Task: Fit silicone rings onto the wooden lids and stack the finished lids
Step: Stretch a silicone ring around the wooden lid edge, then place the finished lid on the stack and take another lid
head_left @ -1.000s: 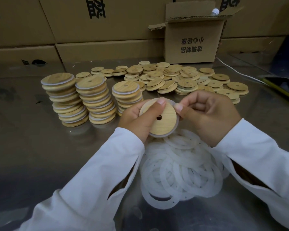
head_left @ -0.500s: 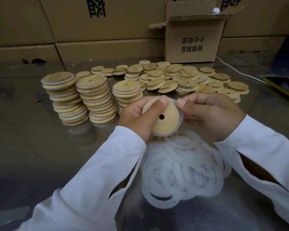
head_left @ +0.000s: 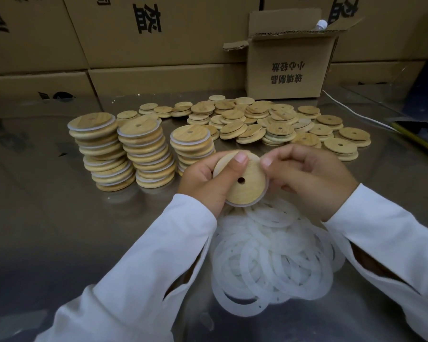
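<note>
Lid work, head view. Left hand (head_left: 206, 180) grips a wooden lid (head_left: 247, 191) held up above the counter (head_left: 59, 230), thumb laid across the lid's face near the top, the other fingers hidden behind it. Right hand (head_left: 309, 178) is curled, thumb and fingers pinching the lid's upper right rim. The lid tilts its face toward the camera, small hole near its middle. A thin white silicone ring (head_left: 263, 198) shows as a pale edge round the lid's lower right side; how far round it is seated cannot be made out, since the hands cover the upper rim. Whether the right fingertips catch ring or wood is hard to tell.

Directly below the hands lies a loose pile of rings (head_left: 269, 257), overlapping, partly covered by both white sleeves. Left of the hands stand three stacks of ringed lids: the tall left stack (head_left: 101, 151), the middle stack (head_left: 146, 154) and the shorter right stack (head_left: 192, 146), whose near side is hidden by the left hand. Beyond, a heap of bare lids (head_left: 269, 122) is spread across the counter.

At the back, an open carton (head_left: 289, 67) with printed characters stands before a wall of larger cartons (head_left: 146, 33). A white cable (head_left: 356, 114) runs off right, its end cut off.
</note>
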Demonstrator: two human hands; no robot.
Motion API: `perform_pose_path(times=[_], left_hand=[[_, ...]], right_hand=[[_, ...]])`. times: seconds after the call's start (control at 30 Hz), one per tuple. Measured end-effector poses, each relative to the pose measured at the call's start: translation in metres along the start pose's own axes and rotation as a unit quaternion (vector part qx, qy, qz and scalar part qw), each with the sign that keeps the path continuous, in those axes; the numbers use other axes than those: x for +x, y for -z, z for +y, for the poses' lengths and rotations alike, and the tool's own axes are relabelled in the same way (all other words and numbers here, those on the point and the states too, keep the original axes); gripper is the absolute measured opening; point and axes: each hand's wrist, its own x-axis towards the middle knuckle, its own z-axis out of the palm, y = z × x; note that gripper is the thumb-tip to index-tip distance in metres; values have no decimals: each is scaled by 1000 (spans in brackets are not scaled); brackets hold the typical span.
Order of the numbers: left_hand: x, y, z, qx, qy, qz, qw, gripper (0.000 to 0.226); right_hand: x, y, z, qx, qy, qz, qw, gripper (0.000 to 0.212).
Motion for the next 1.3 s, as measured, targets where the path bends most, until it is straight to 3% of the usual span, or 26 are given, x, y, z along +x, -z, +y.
perform_pose_path(times=[0.27,0.43,0.5,0.57,0.67,0.83,1.17,1.3], left_hand=[[1,3,0,-9,7,34,999,25],[8,3,-5,-26,93,71,993,10],[8,2,-6,-15,108,70,992,15],[6,1,-8,-1,101,73,992,23],[3,1,-7,15,76,63,995,18],[0,3,-8,38,58,55,996,18],[-2,1,-3,27,51,47,997,15],[-3,0,-2,41,51,46,997,16]], right_hand=[[12,1,-8,-105,52,-51,992,12],[53,-4,-37,-88,62,47,993,5],[71,-16,-48,-63,31,54,996,9],[85,-36,-54,-47,-33,3,998,18],[96,-63,-56,-107,-119,-53,986,20],[102,-70,-51,-147,-190,-70,968,33],[120,1,-33,-102,-184,134,968,7],[121,44,-1,-202,-165,234,937,15]])
